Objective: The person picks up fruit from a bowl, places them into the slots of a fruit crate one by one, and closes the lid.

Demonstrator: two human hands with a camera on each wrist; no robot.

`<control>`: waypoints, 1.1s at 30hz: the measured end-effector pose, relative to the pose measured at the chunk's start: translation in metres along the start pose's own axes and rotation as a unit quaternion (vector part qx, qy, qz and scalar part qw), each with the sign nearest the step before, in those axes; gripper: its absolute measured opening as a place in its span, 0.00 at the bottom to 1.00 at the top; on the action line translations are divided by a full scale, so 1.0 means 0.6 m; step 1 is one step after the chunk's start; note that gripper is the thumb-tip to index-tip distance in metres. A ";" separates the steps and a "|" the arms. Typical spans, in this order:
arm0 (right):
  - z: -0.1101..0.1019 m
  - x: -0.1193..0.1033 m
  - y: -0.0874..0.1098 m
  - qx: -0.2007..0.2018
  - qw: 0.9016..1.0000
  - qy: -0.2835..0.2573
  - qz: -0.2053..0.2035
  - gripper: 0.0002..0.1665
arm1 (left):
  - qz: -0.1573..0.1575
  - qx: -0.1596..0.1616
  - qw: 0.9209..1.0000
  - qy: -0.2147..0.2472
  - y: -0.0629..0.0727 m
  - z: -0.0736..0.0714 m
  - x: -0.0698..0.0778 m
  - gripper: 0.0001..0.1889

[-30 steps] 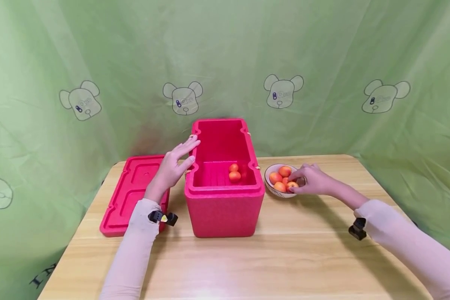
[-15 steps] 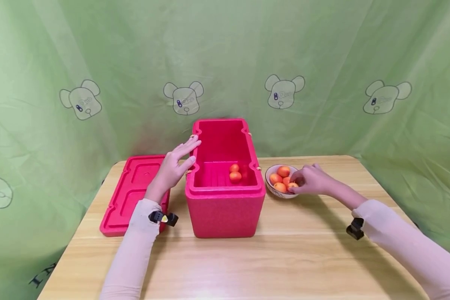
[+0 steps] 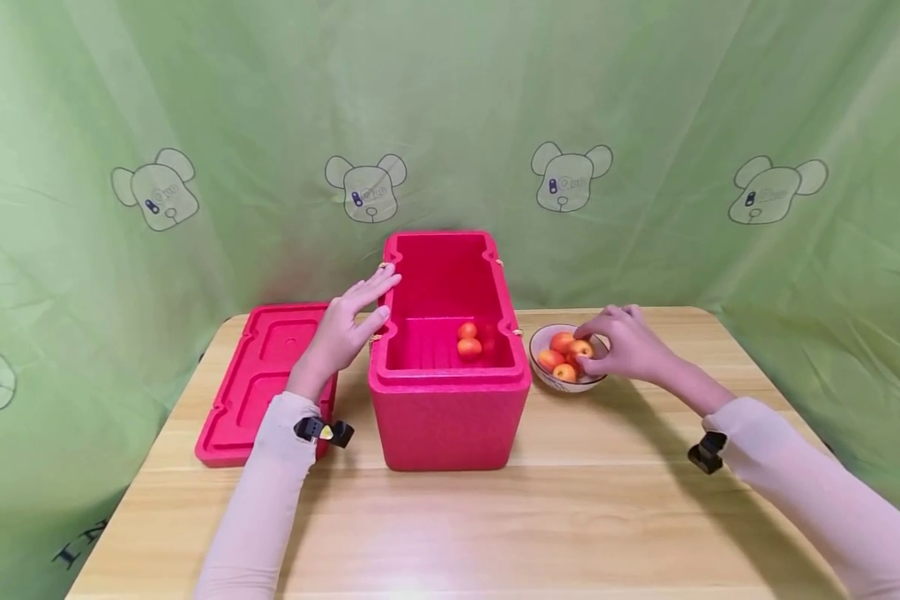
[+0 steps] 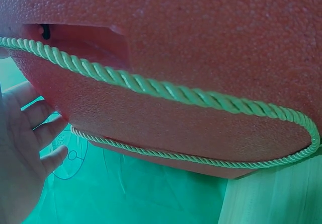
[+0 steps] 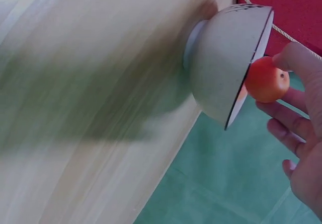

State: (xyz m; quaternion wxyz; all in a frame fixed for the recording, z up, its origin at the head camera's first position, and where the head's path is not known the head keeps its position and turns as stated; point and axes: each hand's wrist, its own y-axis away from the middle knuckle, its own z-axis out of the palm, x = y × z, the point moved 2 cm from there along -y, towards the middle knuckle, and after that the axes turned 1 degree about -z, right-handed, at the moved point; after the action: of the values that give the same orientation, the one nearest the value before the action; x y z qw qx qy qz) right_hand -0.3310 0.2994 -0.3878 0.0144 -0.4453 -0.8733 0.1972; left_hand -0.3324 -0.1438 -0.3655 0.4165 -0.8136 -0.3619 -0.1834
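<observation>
In the head view my right hand (image 3: 630, 346) pinches an orange-red apricot (image 3: 581, 350) over the right side of a patterned bowl (image 3: 570, 387). The right wrist view has the thumb above that apricot (image 5: 266, 82) and fingertips beneath it, at the bowl's dark rim. Several other apricots (image 3: 550, 359) lie in the bowl. My left hand (image 3: 337, 333) rests its extended fingers on the left rim of a red foam box (image 3: 450, 429). Two apricots (image 3: 468, 347) sit on the box's floor, towards its right wall.
Left of the box lies its red lid (image 3: 228, 421), partly behind my left forearm. A twisted rope (image 4: 166, 89) runs along the box's side in the left wrist view. Everything stands on a light wooden table (image 3: 570, 517), with a green curtain (image 3: 465, 100) behind.
My right hand has risen slightly at the bowl, bringing one apricot up between thumb and fingers. The apricots left in the bowl have shifted a little. My left hand stays on the rim.
</observation>
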 end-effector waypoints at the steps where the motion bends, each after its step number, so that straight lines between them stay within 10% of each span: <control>1: -0.002 -0.001 -0.002 0.012 1.000 -0.002 -0.007 0.19 | 0.000 0.000 1.000 0.000 0.000 0.000 0.000 0.29; 20: -0.069 -0.009 -0.066 0.195 0.977 -0.081 0.019 0.23 | 0.009 -0.003 1.000 -0.010 -0.001 -0.004 0.002 0.30; 33: -0.141 -0.104 -0.152 0.227 0.965 -0.126 -0.029 0.22 | 0.005 -0.003 1.000 -0.010 -0.001 -0.003 0.001 0.30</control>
State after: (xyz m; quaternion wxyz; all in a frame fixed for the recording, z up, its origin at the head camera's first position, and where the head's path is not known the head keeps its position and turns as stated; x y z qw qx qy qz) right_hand -0.3469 0.2308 -0.2680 0.0106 -0.3762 -0.8131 0.4442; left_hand -0.3324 -0.1450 -0.3638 0.4109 -0.8186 -0.3616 -0.1740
